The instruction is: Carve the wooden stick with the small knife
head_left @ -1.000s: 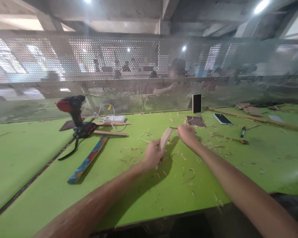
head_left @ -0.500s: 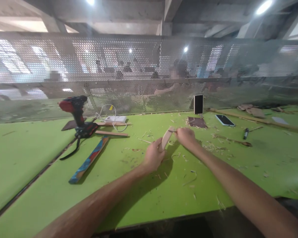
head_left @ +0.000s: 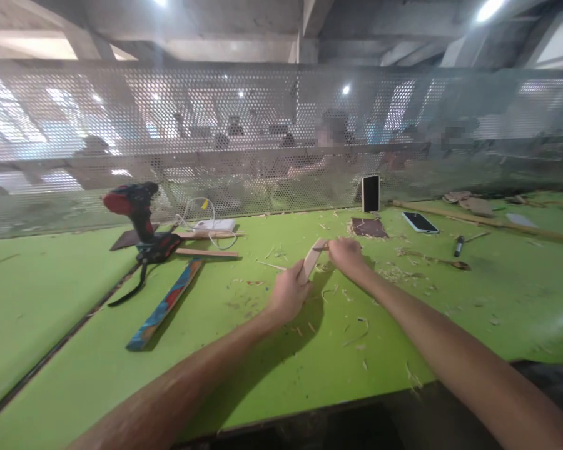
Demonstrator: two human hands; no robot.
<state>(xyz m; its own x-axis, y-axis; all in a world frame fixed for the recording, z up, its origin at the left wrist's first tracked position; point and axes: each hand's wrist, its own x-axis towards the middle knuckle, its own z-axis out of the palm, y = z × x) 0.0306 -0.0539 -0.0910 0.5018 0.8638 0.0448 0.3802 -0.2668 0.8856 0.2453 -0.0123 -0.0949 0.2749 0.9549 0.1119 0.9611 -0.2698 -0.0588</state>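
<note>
My left hand (head_left: 288, 290) is closed round the lower end of a pale flat piece of wood (head_left: 312, 259), which tilts up and away to the right. At its upper end my right hand (head_left: 346, 255) is closed on a small knife (head_left: 321, 246); the short dark blade lies against the wood, and the handle is hidden in my fist. Thin wood shavings (head_left: 331, 292) lie scattered on the green table (head_left: 263, 375) beneath and around both hands.
Leftward stand a red and black cordless drill (head_left: 141, 219), a painted strip (head_left: 166, 306), thin wooden sticks (head_left: 206, 253) and a white device with a cable (head_left: 216, 225). Rightward are two phones (head_left: 370, 194), sandpaper (head_left: 368, 227), a marker (head_left: 458, 245) and a long pole (head_left: 478, 219). A perforated screen (head_left: 263, 169) closes the back.
The whole view has shifted slightly. Both hands keep their grip on the wood and the knife, with the blade still at the wood's upper end.
</note>
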